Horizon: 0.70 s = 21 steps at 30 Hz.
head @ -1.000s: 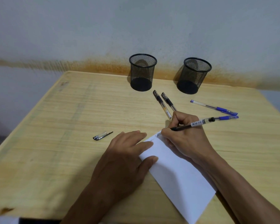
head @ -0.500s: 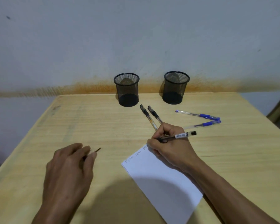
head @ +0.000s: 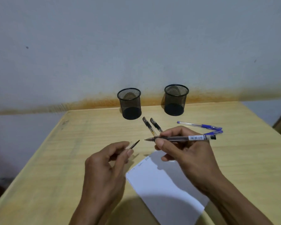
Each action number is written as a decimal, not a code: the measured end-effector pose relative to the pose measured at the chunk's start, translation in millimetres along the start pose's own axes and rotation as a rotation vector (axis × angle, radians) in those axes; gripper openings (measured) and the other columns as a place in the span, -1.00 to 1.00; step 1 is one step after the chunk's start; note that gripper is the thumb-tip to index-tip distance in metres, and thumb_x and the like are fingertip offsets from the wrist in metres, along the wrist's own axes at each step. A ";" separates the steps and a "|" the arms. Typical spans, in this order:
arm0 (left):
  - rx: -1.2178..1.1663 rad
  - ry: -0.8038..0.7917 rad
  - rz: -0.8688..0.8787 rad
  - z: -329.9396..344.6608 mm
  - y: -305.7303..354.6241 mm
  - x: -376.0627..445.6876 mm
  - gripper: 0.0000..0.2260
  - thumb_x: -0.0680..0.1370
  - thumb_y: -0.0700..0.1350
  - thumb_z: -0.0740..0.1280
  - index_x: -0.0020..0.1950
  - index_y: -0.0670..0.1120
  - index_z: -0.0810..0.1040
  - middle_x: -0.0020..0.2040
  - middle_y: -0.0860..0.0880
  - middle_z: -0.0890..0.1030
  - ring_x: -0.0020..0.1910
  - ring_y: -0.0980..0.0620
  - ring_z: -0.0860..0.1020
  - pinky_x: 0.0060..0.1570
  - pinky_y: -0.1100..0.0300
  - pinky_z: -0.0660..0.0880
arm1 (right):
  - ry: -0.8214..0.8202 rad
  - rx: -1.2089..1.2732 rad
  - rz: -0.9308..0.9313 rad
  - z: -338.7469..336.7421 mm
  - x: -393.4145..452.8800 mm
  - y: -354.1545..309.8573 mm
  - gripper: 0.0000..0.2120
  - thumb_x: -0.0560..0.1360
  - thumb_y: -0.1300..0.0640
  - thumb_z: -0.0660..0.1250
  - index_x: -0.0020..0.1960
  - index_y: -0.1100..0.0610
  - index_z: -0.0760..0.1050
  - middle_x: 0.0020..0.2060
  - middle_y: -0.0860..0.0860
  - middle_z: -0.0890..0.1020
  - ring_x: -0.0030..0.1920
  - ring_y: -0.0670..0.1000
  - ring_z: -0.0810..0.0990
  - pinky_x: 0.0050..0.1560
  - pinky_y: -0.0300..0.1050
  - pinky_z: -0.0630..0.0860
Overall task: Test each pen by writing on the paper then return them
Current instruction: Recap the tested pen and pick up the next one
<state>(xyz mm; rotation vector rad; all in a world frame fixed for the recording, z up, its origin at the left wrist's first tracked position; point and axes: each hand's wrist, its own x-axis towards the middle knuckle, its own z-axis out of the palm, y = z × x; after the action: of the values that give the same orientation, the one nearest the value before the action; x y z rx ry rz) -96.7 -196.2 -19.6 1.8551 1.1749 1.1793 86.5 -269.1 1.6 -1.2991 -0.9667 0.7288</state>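
Pen [head: 182,138] in the right hand [head: 187,153], pinched near its bare tip, is held level above the far end of the paper [head: 162,184], tip pointing left. The left hand [head: 104,166] is closed on the cap [head: 134,145], raised just left of that tip. Faint scribbles mark the paper's far edge, so this looks like capping after a test. Next, the cap must line up with the tip, then the pen goes back, likely to a mesh cup [head: 129,103] at the far side.
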 end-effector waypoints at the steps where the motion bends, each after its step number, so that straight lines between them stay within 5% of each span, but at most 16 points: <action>1: -0.022 -0.015 0.012 2.4 2.8 0.1 -0.84 0.49 -0.17 0.47 -0.07 0.12 0.68 -0.24 0.24 0.69 -0.27 0.22 0.66 -0.23 0.42 0.51 | 0.011 0.003 -0.007 -1.5 -3.0 -4.1 -0.87 0.39 0.13 0.55 -0.07 0.09 0.69 -0.19 0.02 0.78 -0.13 -0.01 0.76 -0.24 -0.14 0.68; 6: -0.151 -0.051 0.017 12.2 9.3 -1.8 -0.86 0.47 -0.18 0.48 -0.12 0.09 0.70 -0.18 0.21 0.72 -0.15 0.18 0.68 -0.07 0.27 0.58 | 0.071 -0.004 -0.086 -10.7 -7.3 -13.7 -0.76 0.32 -0.09 0.47 -0.10 0.01 0.75 -0.05 -0.13 0.78 0.07 -0.09 0.73 -0.05 -0.02 0.69; 9: -0.147 -0.067 0.049 14.2 12.0 -3.9 -0.88 0.48 -0.14 0.50 -0.12 0.10 0.70 -0.14 0.23 0.72 -0.09 0.20 0.68 -0.03 0.32 0.55 | 0.066 -0.028 -0.136 -12.5 -7.8 -16.3 -0.80 0.27 -0.16 0.47 -0.17 -0.10 0.74 0.04 -0.21 0.73 0.21 -0.18 0.64 0.02 -0.26 0.61; 14: -0.124 -0.089 0.078 14.9 14.5 -4.8 -0.83 0.47 -0.20 0.47 -0.13 0.09 0.70 -0.14 0.22 0.71 -0.07 0.18 0.67 -0.02 0.32 0.52 | 0.060 -0.028 -0.106 -10.0 -9.3 -14.8 -0.78 0.24 -0.21 0.47 -0.20 -0.13 0.72 0.07 -0.20 0.70 0.22 -0.22 0.62 0.09 -0.04 0.60; 21: -0.127 -0.116 0.130 13.7 17.0 -5.1 -0.93 0.48 -0.09 0.47 -0.12 0.10 0.69 -0.14 0.20 0.71 -0.07 0.17 0.66 -0.07 0.42 0.48 | 0.044 -0.062 -0.079 -6.0 -9.5 -10.0 -0.82 0.29 -0.12 0.48 -0.17 -0.08 0.72 0.02 -0.22 0.70 0.14 -0.25 0.64 0.04 -0.06 0.62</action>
<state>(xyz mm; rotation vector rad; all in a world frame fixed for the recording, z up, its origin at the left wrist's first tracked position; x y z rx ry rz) -79.3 -208.3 -12.3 1.8984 0.9073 1.1714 86.9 -281.6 9.8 -1.3174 -1.0064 0.6113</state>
